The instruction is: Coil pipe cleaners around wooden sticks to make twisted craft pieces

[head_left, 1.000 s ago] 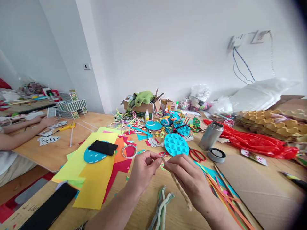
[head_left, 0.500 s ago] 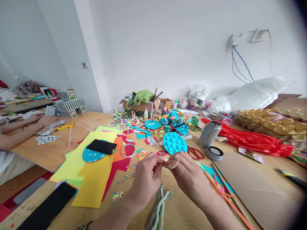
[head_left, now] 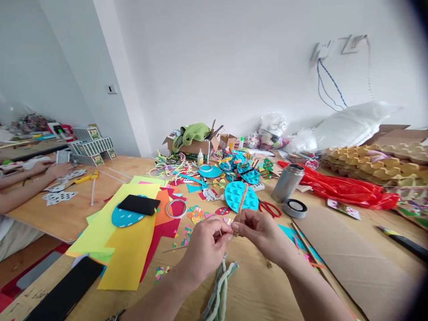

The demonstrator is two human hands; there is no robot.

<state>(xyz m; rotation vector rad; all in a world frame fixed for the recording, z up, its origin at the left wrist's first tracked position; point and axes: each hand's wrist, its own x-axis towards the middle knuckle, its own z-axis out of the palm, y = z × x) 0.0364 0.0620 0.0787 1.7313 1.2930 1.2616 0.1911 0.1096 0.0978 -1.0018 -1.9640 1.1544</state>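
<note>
Between your left hand [head_left: 206, 243] and right hand [head_left: 262, 234], both pinching it, a tan, twisted fibre cord [head_left: 242, 201] has newly risen toward twelve o'clock, so it seems doubled back there.

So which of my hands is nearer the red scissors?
Your right hand: it is just on the near side of the red scissors; your left hand is farther off, leftward.

Tan cord [head_left: 243, 198], pale green strands [head_left: 221, 287], golden-yellow paper [head_left: 125, 263]
</note>
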